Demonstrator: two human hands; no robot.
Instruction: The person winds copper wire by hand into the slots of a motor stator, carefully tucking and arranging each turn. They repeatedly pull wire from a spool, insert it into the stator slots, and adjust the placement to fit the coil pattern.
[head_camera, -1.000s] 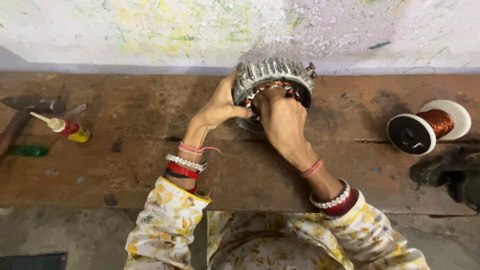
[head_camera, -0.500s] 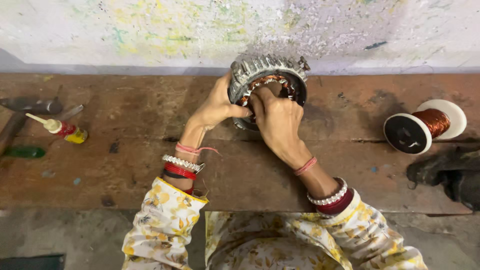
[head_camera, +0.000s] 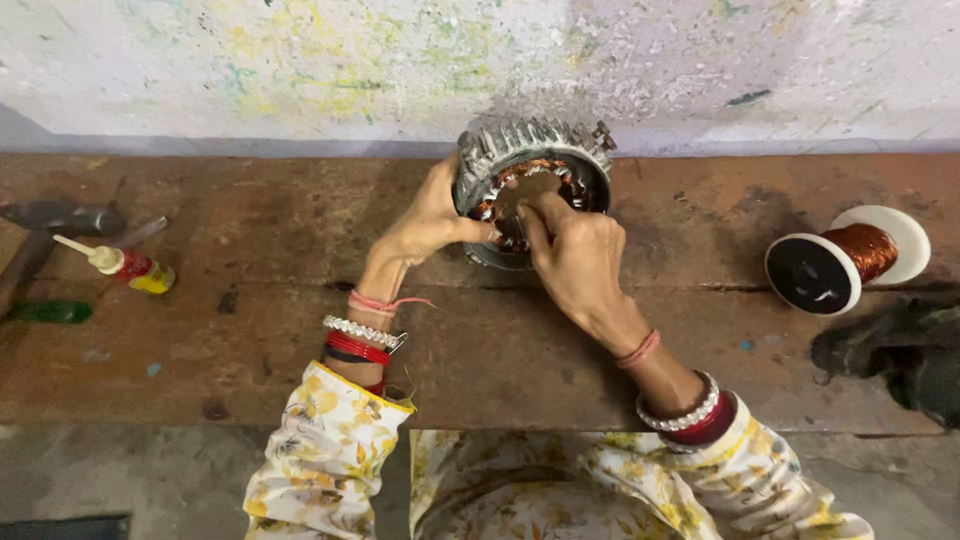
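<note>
Tilting a little since earlier, our motor stator at the surface's far edge stays gripped in our closed left hand while our right hand fingers press its copper windings, partly seated.

Bare bench is seen left of the round metal motor part, as far as the small glue bottle. Right of the motor part, open wood is seen up to the copper wire spool. Behind it, the way is blocked by the wall.
</note>
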